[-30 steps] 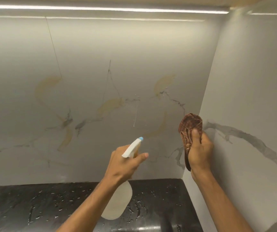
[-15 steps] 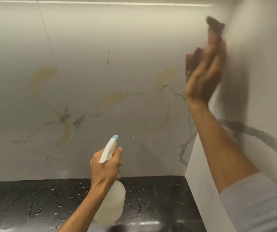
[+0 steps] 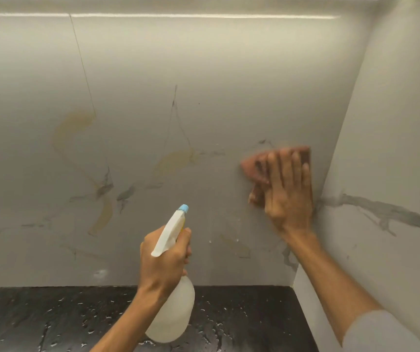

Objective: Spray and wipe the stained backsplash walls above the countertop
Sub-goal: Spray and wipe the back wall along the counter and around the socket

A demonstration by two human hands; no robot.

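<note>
While the right hand point(image 3: 289, 196) lies flat against the back backsplash wall point(image 3: 204, 97), its fingers point(image 3: 283, 165) are spread and pressed onto a reddish-brown cloth point(image 3: 252, 166), which sits between the palm and the wall just beside the inner corner where the back wall meets the right side wall point(image 3: 394, 123). Part of the cloth sticks out to the left of the hand and a strip shows past the fingertips; its edges are blurred. A grey sleeve point(image 3: 386, 331) covers the right forearm near the lower right.

Lower and to the left, the left hand point(image 3: 164, 260) is wrapped around the neck of a translucent spray bottle point(image 3: 173, 311), fingers curled at the trigger, though whether the trigger is squeezed I cannot tell. The white spray head with its blue nozzle point(image 3: 184, 207) points up toward the back wall, and the bottle's body hangs over the dark worktop point(image 3: 51, 321), near its back edge.

On the back wall 3 yellowish stains show clearly: 1 high on the left point(image 3: 74, 125), 1 lower on the left point(image 3: 103, 217) and 1 near the middle point(image 3: 173, 162). Grey veining point(image 3: 391, 212) runs across the right side wall. Small droplets speckle the worktop.
</note>
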